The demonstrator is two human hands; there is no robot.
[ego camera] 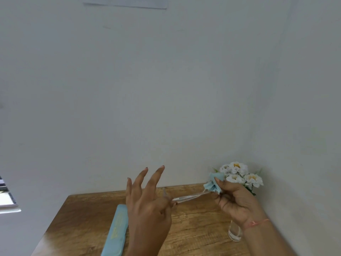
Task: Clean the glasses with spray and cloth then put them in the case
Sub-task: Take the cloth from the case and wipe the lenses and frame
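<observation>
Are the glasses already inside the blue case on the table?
No, the glasses are held in the air between the left hand and right hand, while the case lies shut.

White flowers (241,174) in vase, wood table (193,224).

Plain pale wall (166,89), wooden table (193,228) in corner, white flowers (239,174)

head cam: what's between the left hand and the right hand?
In the head view, the clear-framed glasses span the gap, held above the wooden table: left hand pinches one end, right hand presses the blue cloth on the other.
</observation>
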